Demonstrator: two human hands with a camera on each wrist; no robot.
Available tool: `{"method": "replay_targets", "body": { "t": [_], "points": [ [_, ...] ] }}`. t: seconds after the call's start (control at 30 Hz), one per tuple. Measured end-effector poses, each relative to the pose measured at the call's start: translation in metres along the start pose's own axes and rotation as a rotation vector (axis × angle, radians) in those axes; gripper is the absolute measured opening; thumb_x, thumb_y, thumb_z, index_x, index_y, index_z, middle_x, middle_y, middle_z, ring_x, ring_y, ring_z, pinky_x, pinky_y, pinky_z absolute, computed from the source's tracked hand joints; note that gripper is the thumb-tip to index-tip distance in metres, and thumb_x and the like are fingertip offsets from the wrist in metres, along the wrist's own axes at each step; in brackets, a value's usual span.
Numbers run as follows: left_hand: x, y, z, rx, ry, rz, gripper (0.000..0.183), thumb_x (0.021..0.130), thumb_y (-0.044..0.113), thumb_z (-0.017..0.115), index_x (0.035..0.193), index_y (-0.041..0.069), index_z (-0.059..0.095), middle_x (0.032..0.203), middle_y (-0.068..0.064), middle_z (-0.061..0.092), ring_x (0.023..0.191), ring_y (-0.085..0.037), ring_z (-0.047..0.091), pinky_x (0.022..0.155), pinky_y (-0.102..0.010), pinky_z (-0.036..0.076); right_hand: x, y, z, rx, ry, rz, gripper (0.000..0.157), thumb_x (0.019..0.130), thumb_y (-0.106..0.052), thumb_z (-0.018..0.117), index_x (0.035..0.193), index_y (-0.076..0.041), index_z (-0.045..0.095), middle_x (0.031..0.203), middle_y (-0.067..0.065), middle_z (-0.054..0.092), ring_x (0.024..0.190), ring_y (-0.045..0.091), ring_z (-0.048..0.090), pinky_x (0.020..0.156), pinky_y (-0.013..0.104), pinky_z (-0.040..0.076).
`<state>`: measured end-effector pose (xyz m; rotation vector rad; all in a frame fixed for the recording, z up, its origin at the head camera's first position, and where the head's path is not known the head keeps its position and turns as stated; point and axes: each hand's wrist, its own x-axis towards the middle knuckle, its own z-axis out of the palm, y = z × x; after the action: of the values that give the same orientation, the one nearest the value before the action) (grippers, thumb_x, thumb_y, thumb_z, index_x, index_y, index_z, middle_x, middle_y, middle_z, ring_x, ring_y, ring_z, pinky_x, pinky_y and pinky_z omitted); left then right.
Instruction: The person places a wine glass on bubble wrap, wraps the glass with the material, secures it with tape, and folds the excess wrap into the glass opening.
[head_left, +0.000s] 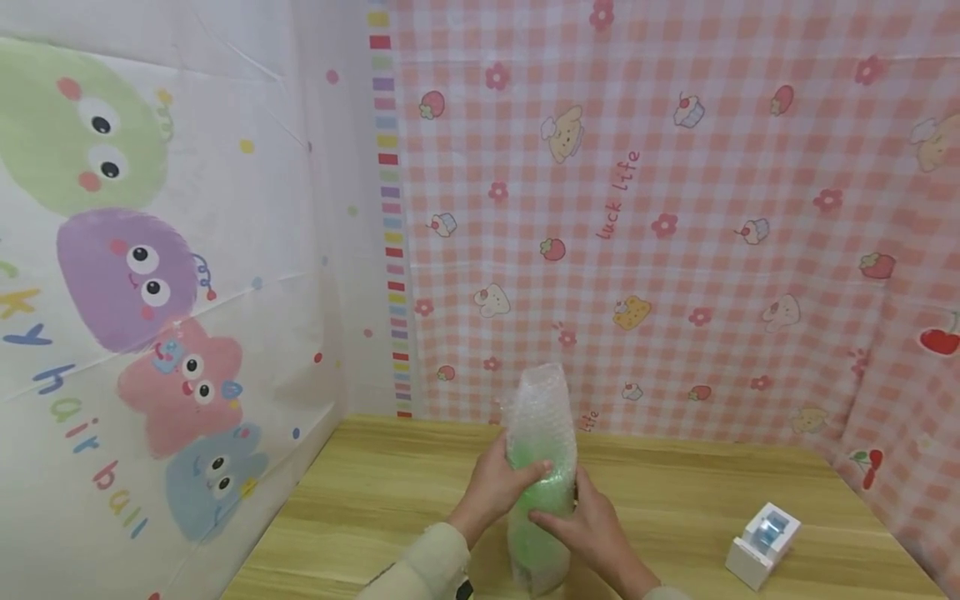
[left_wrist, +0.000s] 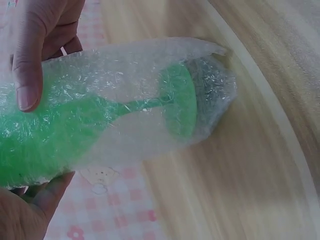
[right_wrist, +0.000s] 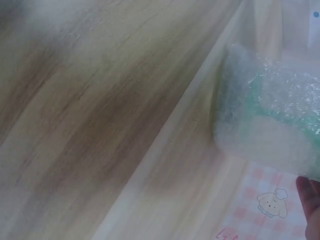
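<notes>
A green stemmed glass point(left_wrist: 65, 130) lies inside a sleeve of clear bubble wrap point(head_left: 543, 400). Through the plastic in the left wrist view, its bowl, thin stem and round foot show. My left hand point(head_left: 495, 483) grips the wrapped glass from the left side, thumb across the front. Lower down, my right hand point(head_left: 596, 529) holds its right side, thumb also on the front. The bubble wrap reaches past the glass at the far end and a little beyond the foot at the near end. Fingers behind the bundle are mostly hidden.
On the wooden table point(head_left: 360, 508), a small white tape dispenser point(head_left: 765, 546) with a bluish roll stands to the right. A pink checked cloth point(head_left: 675, 275) hangs behind the table. A white sheet with cartoon figures point(head_left: 300, 250) covers the left side.
</notes>
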<state>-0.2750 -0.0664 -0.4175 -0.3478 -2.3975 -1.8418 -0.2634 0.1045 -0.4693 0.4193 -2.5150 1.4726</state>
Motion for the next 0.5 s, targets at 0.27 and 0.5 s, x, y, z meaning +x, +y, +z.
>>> {"method": "replay_targets", "body": {
  "t": [0.27,0.5],
  "points": [
    [-0.0013,0.0095,0.0023,0.023,0.024,0.003,0.069,0.085,0.037,0.078,0.142,0.013,0.049,0.13,-0.006,0.061,0.114,-0.028,0.061,0.092,-0.045,0.054,-0.0006,-0.0022,-0.0026,-0.035,0.07,-0.068,0.077,0.072,-0.038,0.089,0.13,-0.005,0.05,0.106,0.008,0.067,0.091,0.017,0.065,0.071,0.028,0.056],
    [-0.0011,0.0051,0.0042,0.034,0.014,0.006,0.067,0.084,0.033,0.08,0.141,0.012,0.05,0.126,-0.008,0.063,0.109,-0.026,0.063,0.088,-0.042,0.056,-0.003,0.002,-0.0044,0.036,-0.025,-0.025,0.089,0.076,-0.035,0.087,0.144,-0.006,0.038,0.122,0.015,0.063,0.103,0.024,0.064,0.077,0.031,0.057]
  ]
}}
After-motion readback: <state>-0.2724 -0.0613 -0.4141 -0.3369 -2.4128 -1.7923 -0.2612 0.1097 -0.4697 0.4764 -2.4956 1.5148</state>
